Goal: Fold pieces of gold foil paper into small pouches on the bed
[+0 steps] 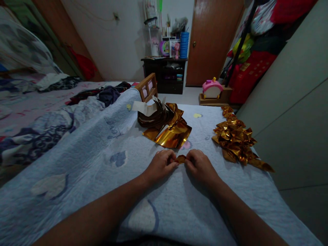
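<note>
A small folded piece of gold foil paper (181,159) is stretched between my two hands, just above the bed cover. My left hand (162,163) pinches its left end between thumb and fingers. At the other end, my right hand (200,164) grips it the same way, with the fingers curled. Beyond my hands lies a loose stack of gold foil sheets (174,134), some curled up with pale undersides showing. To the right, a heap of folded gold foil pieces (237,140) trails along the edge of the bed.
A light blue bed cover (97,191) with heart shapes lies under everything. Rumpled clothes (48,126) are on the left, near a fan (23,48). A pale cabinet (294,112) borders the right side. A dark shelf (164,75) and a pink toy (212,88) stand beyond.
</note>
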The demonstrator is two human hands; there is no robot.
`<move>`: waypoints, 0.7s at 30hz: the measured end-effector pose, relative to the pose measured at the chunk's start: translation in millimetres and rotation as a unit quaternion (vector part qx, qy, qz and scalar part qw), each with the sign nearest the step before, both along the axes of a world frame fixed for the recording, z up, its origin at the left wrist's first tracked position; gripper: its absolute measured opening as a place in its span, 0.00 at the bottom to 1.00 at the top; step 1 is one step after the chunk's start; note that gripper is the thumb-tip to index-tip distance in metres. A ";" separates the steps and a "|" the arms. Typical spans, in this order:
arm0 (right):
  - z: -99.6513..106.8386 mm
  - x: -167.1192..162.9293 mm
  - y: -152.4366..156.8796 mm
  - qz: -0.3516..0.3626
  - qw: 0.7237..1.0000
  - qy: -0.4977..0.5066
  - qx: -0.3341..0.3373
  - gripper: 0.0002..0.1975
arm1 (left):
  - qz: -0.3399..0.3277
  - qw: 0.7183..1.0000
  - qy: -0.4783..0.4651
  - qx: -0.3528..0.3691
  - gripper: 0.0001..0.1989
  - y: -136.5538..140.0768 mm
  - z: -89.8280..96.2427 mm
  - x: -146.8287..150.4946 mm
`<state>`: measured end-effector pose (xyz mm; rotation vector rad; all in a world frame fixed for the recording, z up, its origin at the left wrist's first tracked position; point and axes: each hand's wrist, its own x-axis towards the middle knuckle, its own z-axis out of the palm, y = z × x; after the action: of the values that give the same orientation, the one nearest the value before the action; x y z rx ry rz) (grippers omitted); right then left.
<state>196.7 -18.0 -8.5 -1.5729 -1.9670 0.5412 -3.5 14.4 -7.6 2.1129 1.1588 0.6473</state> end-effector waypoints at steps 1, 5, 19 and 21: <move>1.6 1.2 0.1 0.001 1.000 0.017 -0.003 0.06 | -0.009 1.000 -0.014 -0.004 0.03 0.0 0.6 -0.8; 7.4 4.1 0.3 0.009 0.995 0.099 -0.032 0.04 | -0.056 0.997 -0.056 -0.012 0.06 0.8 3.1 -4.0; 11.7 -3.0 -2.4 0.077 0.968 0.186 -0.149 0.07 | -0.041 0.984 -0.161 -0.067 0.11 -1.4 0.8 -7.9; 12.9 -3.4 -2.6 0.079 0.968 0.181 -0.158 0.08 | -0.043 0.983 -0.163 -0.068 0.11 -2.0 1.6 -7.3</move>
<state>193.3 -20.6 4.4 -1.3763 -1.7938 1.1690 -10.8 12.4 -6.0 1.8483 0.8983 0.8138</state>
